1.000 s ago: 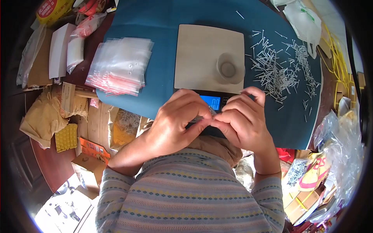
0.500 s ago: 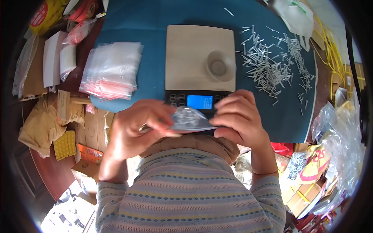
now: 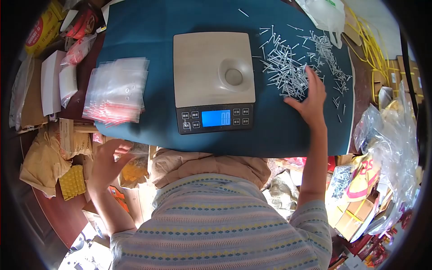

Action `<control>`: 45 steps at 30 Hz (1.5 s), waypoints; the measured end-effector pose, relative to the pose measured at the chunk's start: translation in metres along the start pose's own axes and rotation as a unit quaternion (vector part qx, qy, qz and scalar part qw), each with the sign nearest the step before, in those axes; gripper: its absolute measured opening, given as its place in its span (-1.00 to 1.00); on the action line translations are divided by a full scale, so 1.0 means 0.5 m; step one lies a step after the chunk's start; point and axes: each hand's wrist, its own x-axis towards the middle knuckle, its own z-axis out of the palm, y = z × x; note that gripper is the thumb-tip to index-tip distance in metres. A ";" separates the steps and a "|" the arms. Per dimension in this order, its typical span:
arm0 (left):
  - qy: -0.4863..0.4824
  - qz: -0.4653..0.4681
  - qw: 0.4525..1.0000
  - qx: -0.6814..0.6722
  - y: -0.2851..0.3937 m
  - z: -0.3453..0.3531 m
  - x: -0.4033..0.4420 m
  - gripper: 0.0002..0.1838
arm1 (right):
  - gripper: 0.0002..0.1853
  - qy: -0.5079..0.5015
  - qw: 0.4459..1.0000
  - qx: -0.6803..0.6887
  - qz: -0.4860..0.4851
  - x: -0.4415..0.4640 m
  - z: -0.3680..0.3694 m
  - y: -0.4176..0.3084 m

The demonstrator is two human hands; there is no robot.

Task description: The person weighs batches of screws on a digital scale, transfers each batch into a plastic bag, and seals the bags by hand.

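Note:
My right hand point(image 3: 311, 101) reaches to the near right side of a heap of small silver screws or nails point(image 3: 285, 69). Its thumb and fingers are spread around that edge. At the front left edge of the table is my left hand point(image 3: 109, 162), its fingers curled and thumb close to them. A clear plastic bag point(image 3: 140, 149) shows at these fingertips, partly hidden and hard to make out. Between the hands stands a digital scale point(image 3: 193, 67) with a lit blue display. A small round cup point(image 3: 234, 76) rests on its pan.
Flat clear zip bags with red seals point(image 3: 114, 90) are stacked left of the scale. One loose fastener point(image 3: 243, 12) lies at the back of the teal table cover point(image 3: 207, 146). A white plastic bag point(image 3: 326, 18) sits back right; boxes and paper sacks point(image 3: 40, 148) crowd the left.
The filled clear bag that both hands held before the scale has left that spot. My right hand moved right to the heap, opening; my left hand moved down and left. The view shifted slightly.

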 end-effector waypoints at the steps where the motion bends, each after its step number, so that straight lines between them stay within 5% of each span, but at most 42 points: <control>1: 0.014 0.025 0.999 -0.020 0.009 0.010 0.007 -0.76 | -0.10 0.012 1.000 0.006 -0.005 0.013 0.014 -0.003; 4: 0.045 0.058 0.995 -0.062 0.043 0.023 0.018 -0.75 | -0.47 0.077 0.996 0.047 -0.025 0.044 0.053 -0.011; 13: 0.203 0.167 0.957 0.119 0.018 -0.018 0.096 -0.55 | -0.72 0.116 0.978 0.165 0.049 0.068 0.047 -0.006; 15: 0.227 0.179 0.943 0.163 0.006 -0.015 0.127 -0.53 | -0.83 0.087 0.948 0.262 0.159 0.076 0.037 0.001; 18: 0.218 0.133 0.940 0.227 -0.027 0.024 0.169 -0.48 | -0.89 0.065 0.867 0.429 0.246 0.094 0.032 0.044; 22: 0.258 0.113 0.911 0.299 -0.034 0.102 0.203 -0.47 | -0.74 0.049 0.531 0.797 0.284 0.114 0.011 0.055; 29: 0.266 0.097 0.916 0.286 0.031 0.166 0.195 -0.44 | -0.77 -0.040 0.436 0.860 0.262 0.152 0.058 0.019; 33: 0.277 0.103 0.911 0.288 0.028 0.169 0.197 -0.41 | -0.77 -0.079 0.335 0.901 0.263 0.182 0.062 -0.060; 34: 0.281 0.104 0.910 0.288 0.028 0.169 0.198 -0.42 | -0.75 -0.095 0.348 0.894 0.264 0.186 0.057 -0.091; 40: 0.288 0.107 0.907 0.289 0.029 0.170 0.198 -0.42 | -0.73 -0.040 0.832 0.540 0.124 0.165 0.044 -0.290; 41: 0.290 0.108 0.906 0.288 0.028 0.170 0.198 -0.42 | -0.82 0.038 0.911 0.404 -0.073 0.166 0.070 -0.285; 43: 0.294 0.112 0.906 0.285 0.027 0.171 0.199 -0.42 | -0.87 0.056 0.962 0.169 -0.208 0.158 0.068 -0.300; 45: 0.293 0.111 0.905 0.287 0.027 0.171 0.198 -0.42 | -0.89 0.063 0.960 0.169 -0.214 0.151 0.069 -0.310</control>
